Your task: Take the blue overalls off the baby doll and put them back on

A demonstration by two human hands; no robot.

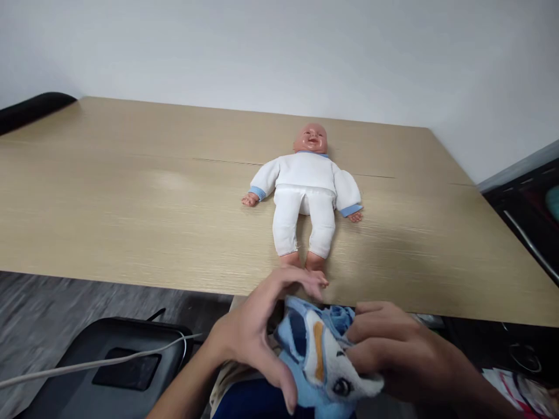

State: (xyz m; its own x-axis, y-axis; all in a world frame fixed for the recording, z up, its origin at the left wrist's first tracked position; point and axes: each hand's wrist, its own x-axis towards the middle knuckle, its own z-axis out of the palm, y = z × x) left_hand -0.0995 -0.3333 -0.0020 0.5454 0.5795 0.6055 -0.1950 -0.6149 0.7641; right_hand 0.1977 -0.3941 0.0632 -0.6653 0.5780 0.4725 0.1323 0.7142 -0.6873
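A blue, white and orange plush cloth (325,355) with an animal face and a dark eye is bunched up just below the table's front edge. My right hand (399,343) grips it from the right with bent fingers. At the cloth's left side, my left hand (257,329) is spread, thumb and fingers wide apart. Its fingertips are near the feet of a baby doll (305,171). The doll lies on its back on the wooden table (144,203), dressed in a white top with blue cuffs and white trousers, arms out and feet bare.
Below the table at the left is a black chair (78,372) with a dark phone-like slab (127,369) on it. A pale cable (100,362) crosses over them. Dark shelving (530,203) stands along the right side. A white wall (262,52) closes off the back.
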